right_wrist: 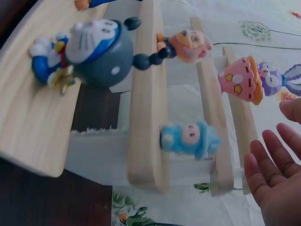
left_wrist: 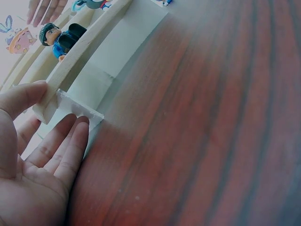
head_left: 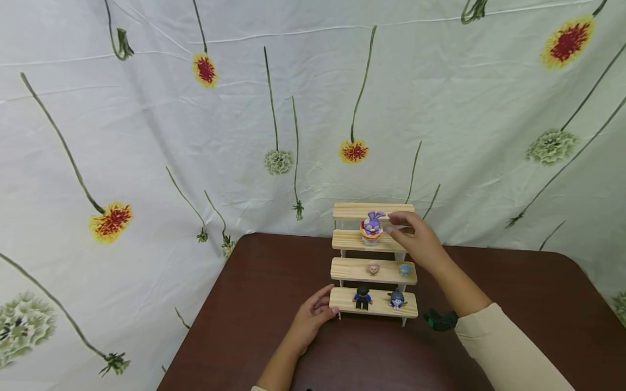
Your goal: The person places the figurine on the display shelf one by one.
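Note:
A four-tier wooden display stand holds small toy figures. My left hand grips the left end of the lowest shelf, its thumb on the shelf's edge and other fingers by the clear support. On the third tier up sits a purple rabbit figure in a pink cup. My right hand is just right of the rabbit, fingers apart and holding nothing; the right wrist view shows a gap between them. Below are a pinkish figure and a light-blue figure.
The lowest shelf bears a black-haired figure and a blue cat figure in a dark hat. The stand rests on a dark brown table. A white floral cloth hangs behind it.

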A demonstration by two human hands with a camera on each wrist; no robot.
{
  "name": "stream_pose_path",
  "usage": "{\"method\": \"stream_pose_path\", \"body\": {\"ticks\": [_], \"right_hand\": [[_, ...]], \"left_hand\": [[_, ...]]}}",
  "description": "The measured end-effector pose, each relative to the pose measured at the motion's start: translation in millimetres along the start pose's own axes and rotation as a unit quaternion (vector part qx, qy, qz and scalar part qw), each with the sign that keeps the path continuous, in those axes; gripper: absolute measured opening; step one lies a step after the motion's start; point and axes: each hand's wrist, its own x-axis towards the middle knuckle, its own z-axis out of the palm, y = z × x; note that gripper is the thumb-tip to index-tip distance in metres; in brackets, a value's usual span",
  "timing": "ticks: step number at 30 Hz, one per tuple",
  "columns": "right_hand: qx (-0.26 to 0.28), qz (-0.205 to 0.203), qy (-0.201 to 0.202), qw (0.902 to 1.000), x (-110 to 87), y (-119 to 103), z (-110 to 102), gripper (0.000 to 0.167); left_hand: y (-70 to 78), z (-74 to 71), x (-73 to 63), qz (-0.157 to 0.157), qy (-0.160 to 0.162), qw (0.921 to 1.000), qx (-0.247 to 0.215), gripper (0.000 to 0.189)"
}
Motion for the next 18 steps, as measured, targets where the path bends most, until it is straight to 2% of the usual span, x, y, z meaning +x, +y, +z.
{"method": "stream_pose_path", "body": {"ticks": [11, 18], "right_hand": [[-0.017, 0.020, 0.043, 0.9987, -23.1, 30, -20, 0.045], [-0.040, 0.053, 0.055, 0.9962, -42.7, 52, -34, 0.049]], "left_hand": [[0.4, 0.4, 0.3, 0.001, 0.000, 1.0000, 0.000, 0.063], [-1.0, 0.3, 0.5, 0.000, 0.002, 1.0000, 0.002, 0.064]]}}
